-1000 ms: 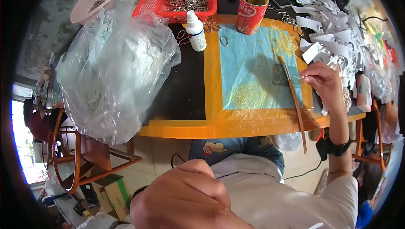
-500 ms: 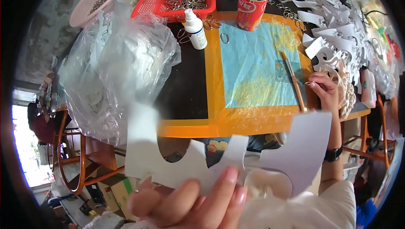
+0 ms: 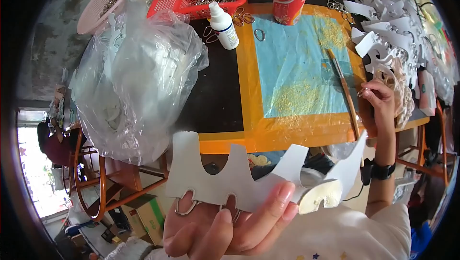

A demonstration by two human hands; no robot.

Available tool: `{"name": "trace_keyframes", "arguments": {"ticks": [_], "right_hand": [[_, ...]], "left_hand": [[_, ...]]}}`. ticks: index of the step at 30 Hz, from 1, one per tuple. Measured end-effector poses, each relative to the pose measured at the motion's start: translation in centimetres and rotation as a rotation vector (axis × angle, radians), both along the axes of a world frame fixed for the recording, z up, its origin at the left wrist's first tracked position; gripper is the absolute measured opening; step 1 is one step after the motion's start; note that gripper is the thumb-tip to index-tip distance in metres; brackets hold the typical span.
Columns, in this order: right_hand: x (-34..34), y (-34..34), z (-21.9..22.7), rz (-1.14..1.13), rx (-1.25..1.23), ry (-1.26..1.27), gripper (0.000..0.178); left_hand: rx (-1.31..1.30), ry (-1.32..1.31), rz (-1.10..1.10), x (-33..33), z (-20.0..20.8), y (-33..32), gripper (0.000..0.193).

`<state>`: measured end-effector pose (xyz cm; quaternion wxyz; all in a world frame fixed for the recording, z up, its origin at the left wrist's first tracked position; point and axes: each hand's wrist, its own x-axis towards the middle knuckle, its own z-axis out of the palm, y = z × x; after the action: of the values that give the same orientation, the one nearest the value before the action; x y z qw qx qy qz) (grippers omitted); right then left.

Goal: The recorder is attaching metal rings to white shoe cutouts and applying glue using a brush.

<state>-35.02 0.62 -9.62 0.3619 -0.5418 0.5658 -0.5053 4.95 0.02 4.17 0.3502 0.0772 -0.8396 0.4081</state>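
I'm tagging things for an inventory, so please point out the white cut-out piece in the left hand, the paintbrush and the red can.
White cut-out piece (image 3: 245,188), head view: middle of its flat face.
Paintbrush (image 3: 346,92), head view: wooden handle.
Red can (image 3: 289,4), head view: outer side wall.

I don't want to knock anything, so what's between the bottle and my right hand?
In the head view, a loose metal ring and a brush lie on the orange-edged blue sheet between the bottle and your right hand.
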Motion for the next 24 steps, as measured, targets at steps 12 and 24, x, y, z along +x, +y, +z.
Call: {"name": "trace_keyframes", "arguments": {"ticks": [12,24], "right_hand": [[-0.5,-0.1,-0.5,-0.053,0.050,-0.150,0.020],[1.9,1.0,2.1,-0.067,-0.018,-0.190,0.012]], "left_hand": [[0.344,0.291,0.201,-0.6,-0.3,5.8,0.030],[1.401,0.111,0.300,-4.3,-1.1,-1.4,0.014]]}}
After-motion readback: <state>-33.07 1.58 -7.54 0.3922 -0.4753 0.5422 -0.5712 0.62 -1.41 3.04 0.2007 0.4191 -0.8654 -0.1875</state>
